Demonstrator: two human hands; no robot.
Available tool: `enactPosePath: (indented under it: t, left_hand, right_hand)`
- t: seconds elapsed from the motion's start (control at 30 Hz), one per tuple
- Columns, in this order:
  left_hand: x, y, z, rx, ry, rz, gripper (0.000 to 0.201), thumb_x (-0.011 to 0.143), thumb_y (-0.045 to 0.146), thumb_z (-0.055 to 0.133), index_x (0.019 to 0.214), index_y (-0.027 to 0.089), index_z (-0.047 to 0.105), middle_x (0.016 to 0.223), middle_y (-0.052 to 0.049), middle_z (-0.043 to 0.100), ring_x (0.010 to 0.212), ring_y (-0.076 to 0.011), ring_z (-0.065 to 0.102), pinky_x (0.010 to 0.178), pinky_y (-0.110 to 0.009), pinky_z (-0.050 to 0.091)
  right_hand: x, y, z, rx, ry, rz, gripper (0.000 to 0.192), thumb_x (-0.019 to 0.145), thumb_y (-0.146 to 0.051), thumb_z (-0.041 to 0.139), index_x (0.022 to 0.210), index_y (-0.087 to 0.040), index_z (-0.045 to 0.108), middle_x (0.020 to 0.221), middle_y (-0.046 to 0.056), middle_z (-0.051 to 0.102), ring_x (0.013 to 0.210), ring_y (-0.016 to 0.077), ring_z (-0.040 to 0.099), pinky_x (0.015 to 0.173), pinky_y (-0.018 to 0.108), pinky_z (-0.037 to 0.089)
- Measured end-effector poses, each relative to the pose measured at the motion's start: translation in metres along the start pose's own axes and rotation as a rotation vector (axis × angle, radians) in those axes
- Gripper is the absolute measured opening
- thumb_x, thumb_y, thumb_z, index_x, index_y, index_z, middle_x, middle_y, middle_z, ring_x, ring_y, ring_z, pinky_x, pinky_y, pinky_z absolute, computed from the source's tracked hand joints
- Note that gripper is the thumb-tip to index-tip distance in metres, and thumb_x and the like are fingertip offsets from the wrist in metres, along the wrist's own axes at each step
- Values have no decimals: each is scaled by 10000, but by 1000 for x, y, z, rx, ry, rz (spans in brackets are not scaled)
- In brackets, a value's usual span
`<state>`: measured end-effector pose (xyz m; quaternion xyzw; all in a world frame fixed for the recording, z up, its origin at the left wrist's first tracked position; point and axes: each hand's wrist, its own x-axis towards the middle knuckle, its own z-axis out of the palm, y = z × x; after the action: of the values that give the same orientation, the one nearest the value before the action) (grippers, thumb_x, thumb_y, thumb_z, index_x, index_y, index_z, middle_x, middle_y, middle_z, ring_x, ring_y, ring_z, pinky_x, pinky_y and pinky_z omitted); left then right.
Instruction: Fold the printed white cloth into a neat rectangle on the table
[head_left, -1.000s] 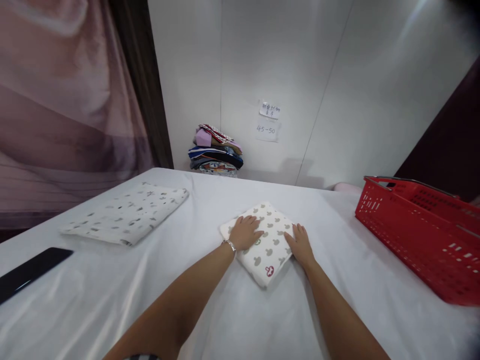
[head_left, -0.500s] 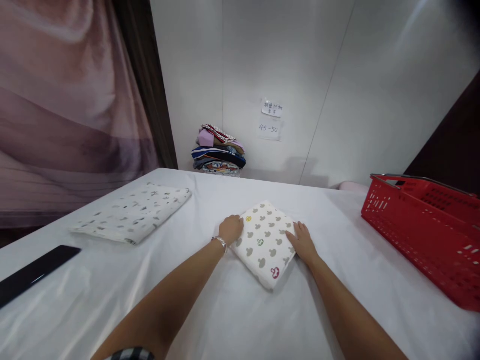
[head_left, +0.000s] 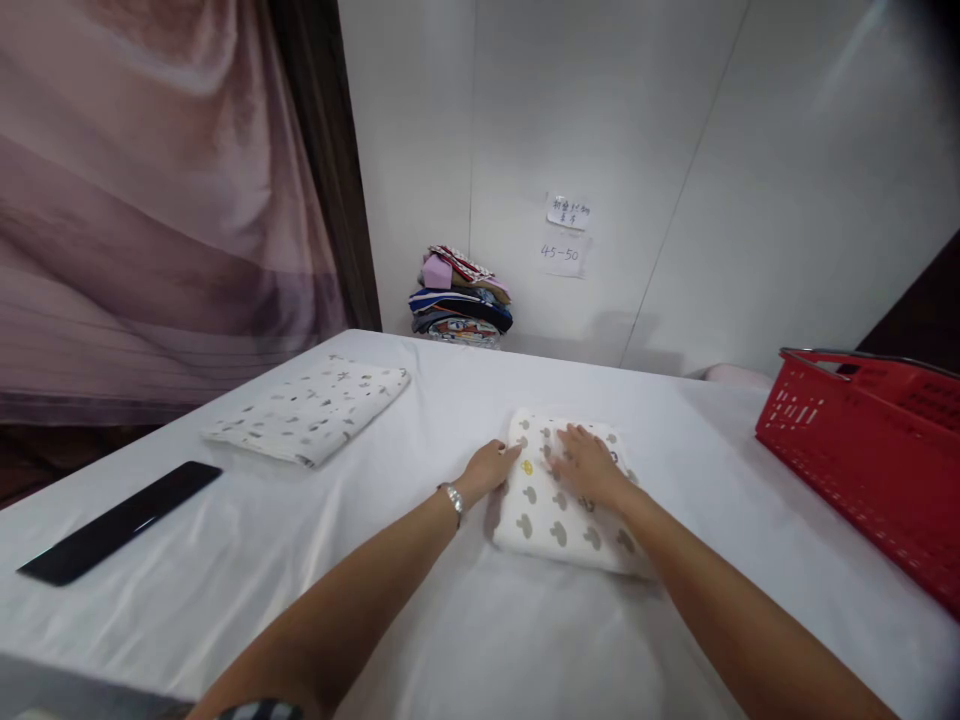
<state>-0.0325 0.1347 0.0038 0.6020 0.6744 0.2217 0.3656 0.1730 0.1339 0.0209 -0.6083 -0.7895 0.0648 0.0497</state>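
Observation:
A folded white cloth [head_left: 559,510] printed with grey mushroom shapes and a few coloured ones lies on the white-covered table [head_left: 420,610]. At its left edge is my left hand [head_left: 487,470], a silver bracelet on the wrist, with thumb and fingers closed on the fabric. My right hand [head_left: 589,465] rests flat on top, fingers stretched out, hiding part of the print. Further left lies a second folded white cloth [head_left: 315,410] with small grey and dark marks, apart from both hands.
A long black flat object [head_left: 120,525] lies at the table's left. On the right stands a red plastic basket [head_left: 862,460] with a metal handle. Behind the far edge rises a stack of folded fabrics [head_left: 461,305]. Paper notes [head_left: 566,250] hang on the wall; a pink curtain [head_left: 150,220] hangs left.
The mushroom-print cloth has turned from a diamond position to nearly square with me. My right hand has moved from its right edge onto its top. The whole view has shifted slightly.

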Motion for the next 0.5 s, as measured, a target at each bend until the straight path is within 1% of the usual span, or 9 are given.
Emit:
enactPosePath:
  t: [0.03,0.1,0.2,0.27,0.33,0.4,0.5]
  left_hand:
    - [8,6,2,4,15,-1,477,835,560,400,1034,162,568,969,-89,686,782,-203,652,623,-264,467]
    - [21,16,7,24,52,-13,488,836,549,394,1048,143,564,1067,-129,655,913,-247,634,702,-299,467]
    - [37,29,13,59,101,-27,533,831,547,400,1120,119,530,1190,-183,586,1072,-304,567,815,-356,440]
    - [45,36,16,76,119,-37,552,827,532,416,1165,102,497,1214,-206,563,1107,-317,545,844,-372,427]
    - [51,39,18,87,129,-37,536,823,484,453,1191,95,467,1212,-211,561,1105,-309,547,848,-364,427]
    - [55,39,20,99,145,-21,500,820,428,483,1206,114,442,1218,-193,558,1105,-289,548,854,-348,425]
    - [59,34,22,120,185,1,449,842,387,463,1221,154,409,1237,-164,540,1103,-269,545,859,-348,422]
  right_hand:
    - [-6,-9,8,15,-7,-14,633,892,-519,321,1415,-163,297,1503,104,207,1389,248,113,1093,427,106]
    - [-14,-20,23,23,-7,-12,636,899,-530,287,1415,-159,297,1504,102,204,1390,249,105,1095,443,85]
    - [-20,-23,38,8,12,4,639,906,-537,240,1420,-161,286,1507,95,192,1391,253,94,1095,464,51]
    - [-20,-22,41,1,17,4,646,906,-546,223,1423,-163,279,1508,91,188,1392,250,89,1098,462,43]
    - [-19,-21,40,-1,15,4,646,906,-546,219,1425,-165,278,1508,89,191,1392,248,94,1100,458,47]
    - [-19,-20,38,0,15,-1,631,910,-536,217,1426,-177,276,1509,78,192,1392,241,101,1102,452,55]
    - [-20,-20,38,5,19,-28,605,917,-516,205,1425,-195,277,1509,57,196,1392,225,110,1107,440,58]
